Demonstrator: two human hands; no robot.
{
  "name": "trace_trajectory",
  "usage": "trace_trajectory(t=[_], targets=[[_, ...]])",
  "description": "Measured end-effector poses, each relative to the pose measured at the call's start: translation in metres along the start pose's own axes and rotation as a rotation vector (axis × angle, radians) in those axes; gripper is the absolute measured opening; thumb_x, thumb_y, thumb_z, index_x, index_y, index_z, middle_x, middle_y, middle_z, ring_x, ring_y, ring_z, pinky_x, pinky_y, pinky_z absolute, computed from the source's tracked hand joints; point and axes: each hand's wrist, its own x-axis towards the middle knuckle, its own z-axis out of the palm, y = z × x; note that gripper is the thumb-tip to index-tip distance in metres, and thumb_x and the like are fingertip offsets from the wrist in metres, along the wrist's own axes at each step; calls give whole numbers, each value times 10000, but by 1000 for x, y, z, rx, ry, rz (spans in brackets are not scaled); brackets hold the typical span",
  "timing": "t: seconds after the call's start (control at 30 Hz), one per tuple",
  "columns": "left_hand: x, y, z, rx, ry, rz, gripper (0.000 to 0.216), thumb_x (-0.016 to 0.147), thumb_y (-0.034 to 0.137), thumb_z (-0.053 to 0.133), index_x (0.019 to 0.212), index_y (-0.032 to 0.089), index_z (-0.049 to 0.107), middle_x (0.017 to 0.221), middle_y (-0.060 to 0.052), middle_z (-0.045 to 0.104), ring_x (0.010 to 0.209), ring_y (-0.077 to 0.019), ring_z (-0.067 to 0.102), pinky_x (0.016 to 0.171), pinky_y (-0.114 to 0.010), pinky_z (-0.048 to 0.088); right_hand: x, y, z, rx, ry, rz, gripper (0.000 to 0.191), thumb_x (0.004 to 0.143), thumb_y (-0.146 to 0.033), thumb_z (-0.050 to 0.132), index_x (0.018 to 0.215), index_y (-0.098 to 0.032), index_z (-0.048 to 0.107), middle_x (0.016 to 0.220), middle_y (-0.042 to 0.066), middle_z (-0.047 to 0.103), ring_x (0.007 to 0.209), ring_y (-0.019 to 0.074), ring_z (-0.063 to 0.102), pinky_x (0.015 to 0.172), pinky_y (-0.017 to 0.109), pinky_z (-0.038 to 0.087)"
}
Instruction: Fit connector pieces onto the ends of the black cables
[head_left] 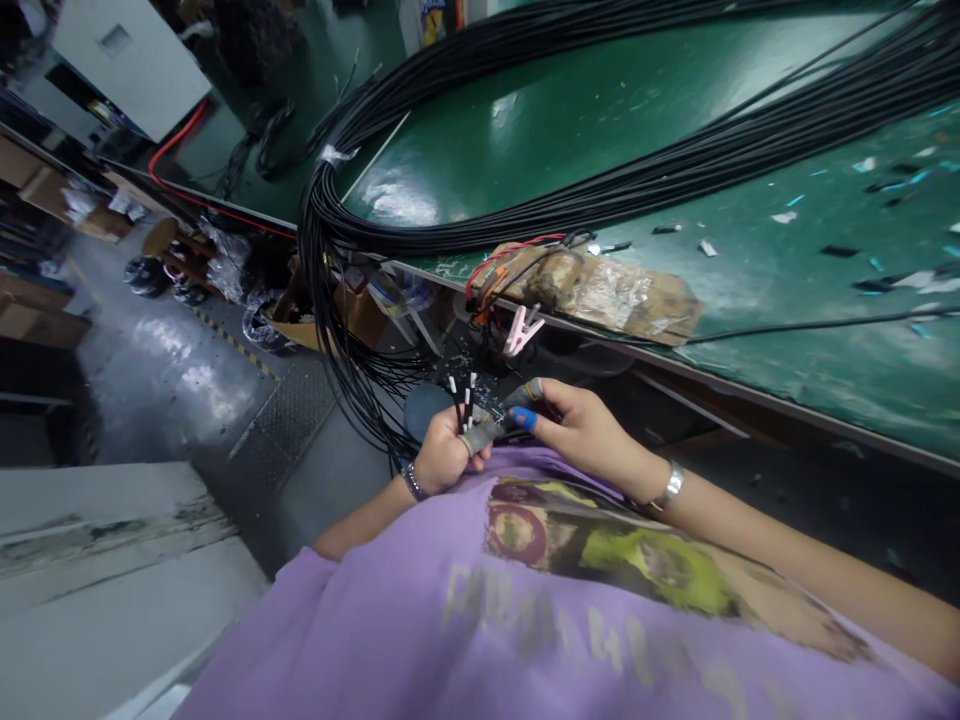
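Low in front of my purple shirt, my left hand (444, 452) is closed around a few thin black cables (460, 405) whose white-tipped ends stick up above the fingers. Grey tape wraps one of its fingertips. Close beside it on the right is my right hand (581, 430), with grey tape on a finger and blue tape on the thumb. Its thumb and finger come together near the cable ends; what lies between them is too small to make out. Above the hands, a pink clip (523, 330) is at the bench edge.
A thick bundle of black cables (480, 232) runs along the green bench (585, 130) and hangs over its edge to my left. A taped wooden block (630, 295) with red and black wires lies at the edge. Cable scraps (840, 250) litter the right side.
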Motion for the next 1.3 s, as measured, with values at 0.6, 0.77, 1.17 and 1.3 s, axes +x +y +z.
trace_trajectory(t=[0.6,0.77,1.17,1.3], targets=[[3,-6,-5,-37,-44,14,490,647,579,693,550,152,472,422,64,428,326,-15,290,338,-175,189,2,5,1,219,-45,156,330,771,-522,562,690,-202,547,655,5,603,617,149,523,612,282,477],[4,-6,-4,-49,-30,6,489,627,591,702,581,159,477,427,72,427,332,-20,302,335,-173,213,-4,0,7,-67,-89,54,162,772,-305,521,644,-206,514,616,4,559,580,140,491,550,260,420],[-1,5,-10,-88,-200,-112,488,565,560,753,585,158,477,363,81,391,279,-15,254,304,-185,137,-2,-5,-3,-7,-179,-125,120,810,-275,478,719,-207,516,697,20,548,648,148,493,615,278,436],[1,5,-16,-94,-387,-209,501,499,529,803,557,155,474,350,71,402,269,-14,261,290,-180,142,1,-5,2,250,-387,128,359,820,-532,473,684,-202,498,595,-31,460,544,113,410,513,248,408]])
